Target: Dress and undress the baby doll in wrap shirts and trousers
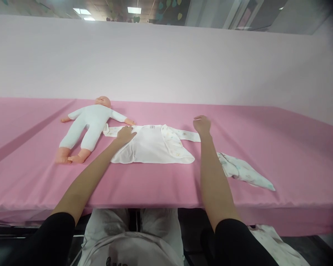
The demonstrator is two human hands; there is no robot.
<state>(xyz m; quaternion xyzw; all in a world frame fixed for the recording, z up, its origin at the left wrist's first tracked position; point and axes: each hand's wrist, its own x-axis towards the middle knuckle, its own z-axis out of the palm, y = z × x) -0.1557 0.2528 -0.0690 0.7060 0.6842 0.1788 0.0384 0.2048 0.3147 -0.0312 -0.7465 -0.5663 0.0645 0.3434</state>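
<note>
- Baby shirt point(152, 146), white with a faint print along its edges, lies spread flat on the pink table point(294, 147), roughly in the middle of the view, its sleeves stretched out to either side.
- At the far left of the table, a baby doll point(90, 122) in a white suit lies on its back, arms out and legs apart, its bare feet pointing toward the near edge; its head points toward the pale wall behind.
- The doll's nearer hand lies just beside the shirt's left sleeve, and the two look close to touching.
- The person's left hand point(125, 134) rests palm down on the shirt's left shoulder, fingers spread flat on the cloth and holding nothing.
- The shirt's right front panel is folded open, showing a patterned lining.
- The person's right hand point(202, 124) sits at the end of the shirt's right sleeve, fingers curled loosely inward; whether it pinches the cuff cannot be told.
- To the right of that forearm, a crumpled printed cloth point(245, 173) lies on the table, near its front edge and apart from the shirt's body.
- Below the table edge, at the lower right, more white fabric point(277, 247) shows beside the person's sleeve.
</note>
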